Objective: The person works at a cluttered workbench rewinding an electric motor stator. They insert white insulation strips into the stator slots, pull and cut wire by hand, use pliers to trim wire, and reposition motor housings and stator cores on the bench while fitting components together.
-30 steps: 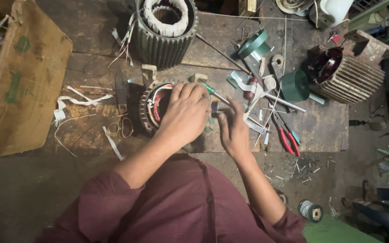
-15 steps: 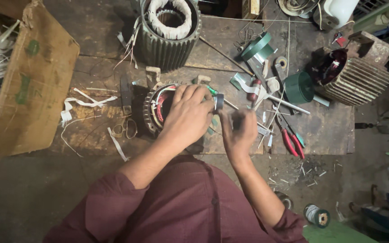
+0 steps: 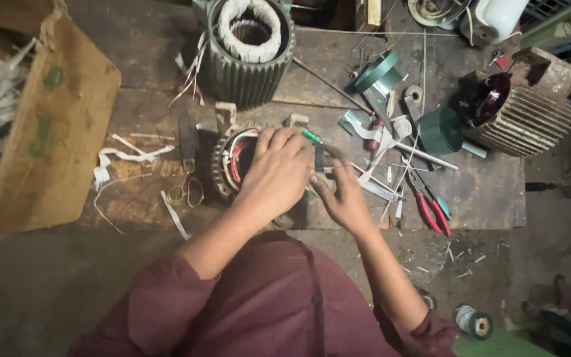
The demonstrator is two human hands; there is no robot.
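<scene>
1. A small round ribbed metal motor stator with red-lined copper windings [image 3: 232, 162] is seen lying on the dark worn wooden workbench [image 3: 484, 198], near its front edge.
2. The left hand [image 3: 277, 173] is laid over the stator's right side, fingers curled and held close together on its rim.
3. The right hand [image 3: 343, 195] is placed just beside the left, thumb and forefinger pinched on a small dark flat piece [image 3: 319, 158]; what it is cannot be told, as it is blurred.
4. A green-handled tool [image 3: 310, 136] is seen poking out above the left fingers.
5. Red-handled pliers [image 3: 431, 211] are lying to the right, well apart.
6. A larger grey ribbed stator with white-wrapped windings [image 3: 246, 46] is standing behind.
7. A brown cardboard box [image 3: 47, 139] is at far left.
</scene>
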